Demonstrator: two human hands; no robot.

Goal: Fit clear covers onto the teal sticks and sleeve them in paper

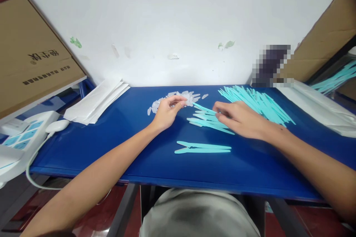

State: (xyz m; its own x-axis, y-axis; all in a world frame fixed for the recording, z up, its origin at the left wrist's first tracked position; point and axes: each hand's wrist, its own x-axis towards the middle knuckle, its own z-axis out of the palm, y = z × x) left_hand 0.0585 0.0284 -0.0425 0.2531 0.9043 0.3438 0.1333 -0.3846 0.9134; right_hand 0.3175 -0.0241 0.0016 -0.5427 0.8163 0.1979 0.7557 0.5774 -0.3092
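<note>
My left hand pinches a small clear plastic piece at the edge of a heap of clear plastic caps on the blue table. To the right, my right hand grips one turquoise plastic stick by its end, fingers closed around it. Under it lies a small bunch of turquoise sticks. Closer to me, two turquoise sticks lie side by side.
A large pile of turquoise sticks lies at the back right. White bags lie at the back left, more white bags at the right. Cardboard boxes flank the table; a white device with a cable sits at left.
</note>
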